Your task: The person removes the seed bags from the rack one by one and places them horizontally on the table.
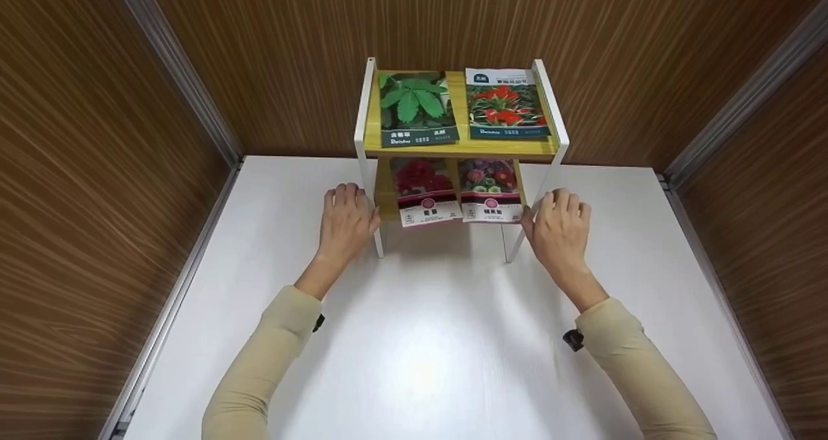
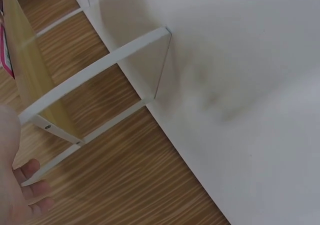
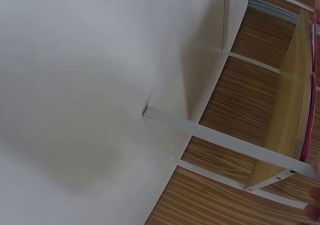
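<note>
A small two-tier shelf rack (image 1: 462,147) with white side frames and wooden boards stands on the white table. My left hand (image 1: 346,223) holds its left front leg at lower-board height, thumb against the leg and fingers along the outside. On the opposite side, my right hand (image 1: 561,230) grips the right front leg in a similar way. The upper board carries a green-leaf seed packet (image 1: 417,107) and a red-flower seed packet (image 1: 506,107). Below lie a dark-red-flower seed packet (image 1: 427,194) and a mixed-flower seed packet (image 1: 490,191), slightly over the front edge.
Wood-patterned panels enclose the table (image 1: 414,349); the back panel (image 1: 310,58) rises just behind the rack. Metal rails (image 1: 194,265) run along the table's sides. In the right wrist view, a front leg (image 3: 210,135) meets the tabletop.
</note>
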Available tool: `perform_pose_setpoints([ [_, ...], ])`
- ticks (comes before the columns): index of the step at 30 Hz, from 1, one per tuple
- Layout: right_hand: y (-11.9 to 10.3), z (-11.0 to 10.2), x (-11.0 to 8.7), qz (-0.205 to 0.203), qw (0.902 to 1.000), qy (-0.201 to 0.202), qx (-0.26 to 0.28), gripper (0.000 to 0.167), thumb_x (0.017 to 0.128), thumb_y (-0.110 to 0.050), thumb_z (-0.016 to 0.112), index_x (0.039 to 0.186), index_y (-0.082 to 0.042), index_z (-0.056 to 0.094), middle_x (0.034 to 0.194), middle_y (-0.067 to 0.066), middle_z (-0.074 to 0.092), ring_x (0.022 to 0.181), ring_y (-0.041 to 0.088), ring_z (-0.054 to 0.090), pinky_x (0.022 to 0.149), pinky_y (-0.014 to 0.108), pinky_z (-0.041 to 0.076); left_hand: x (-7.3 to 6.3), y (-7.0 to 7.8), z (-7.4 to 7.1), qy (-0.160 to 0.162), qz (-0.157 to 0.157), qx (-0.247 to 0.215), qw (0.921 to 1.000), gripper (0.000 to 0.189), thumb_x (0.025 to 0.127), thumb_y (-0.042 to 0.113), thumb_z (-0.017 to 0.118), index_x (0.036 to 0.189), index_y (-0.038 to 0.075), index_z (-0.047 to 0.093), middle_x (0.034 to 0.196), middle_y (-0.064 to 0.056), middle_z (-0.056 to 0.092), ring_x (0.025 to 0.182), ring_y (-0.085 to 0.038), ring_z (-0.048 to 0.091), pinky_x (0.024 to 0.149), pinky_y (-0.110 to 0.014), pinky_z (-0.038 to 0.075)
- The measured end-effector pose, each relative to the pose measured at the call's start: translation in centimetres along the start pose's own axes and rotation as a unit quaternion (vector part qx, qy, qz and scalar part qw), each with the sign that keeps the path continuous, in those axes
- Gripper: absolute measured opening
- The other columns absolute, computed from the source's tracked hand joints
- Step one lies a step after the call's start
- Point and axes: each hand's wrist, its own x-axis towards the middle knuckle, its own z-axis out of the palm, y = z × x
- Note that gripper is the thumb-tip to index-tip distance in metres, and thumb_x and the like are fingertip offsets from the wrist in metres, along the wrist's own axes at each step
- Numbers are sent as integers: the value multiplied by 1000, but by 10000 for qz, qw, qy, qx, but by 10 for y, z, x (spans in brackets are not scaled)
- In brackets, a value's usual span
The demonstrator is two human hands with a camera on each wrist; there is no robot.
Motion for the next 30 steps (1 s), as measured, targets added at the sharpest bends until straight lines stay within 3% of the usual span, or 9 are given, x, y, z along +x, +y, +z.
perform_pose_setpoints([
  [10, -1, 1, 0, 181, 9998, 72, -59, 42, 104, -33, 61, 105, 9, 59, 108, 28, 62, 97, 46, 60, 81, 56, 50, 2, 1, 1, 185, 151, 40, 9997, 44, 102, 36, 62, 115, -6, 64, 113, -20, 64, 107, -35, 61, 95, -48, 54],
  [22, -6, 0, -3, 392, 9992, 28, -116, 42, 103, -33, 62, 104, 9, 59, 107, 27, 62, 95, 46, 60, 80, 56, 49, 0, -2, 0, 34, 204, -114, 9997, 46, 104, 37, 57, 116, -6, 66, 113, -20, 66, 108, -35, 62, 95, -48, 54],
  [30, -12, -2, -3, 486, 9987, -12, -167, 41, 104, -33, 61, 105, 8, 59, 107, 27, 62, 96, 46, 59, 81, 57, 49, 1, -7, 1, 127, 295, -124, 9994, 46, 104, 38, 56, 114, -6, 66, 112, -21, 67, 106, -36, 63, 93, -48, 55],
])
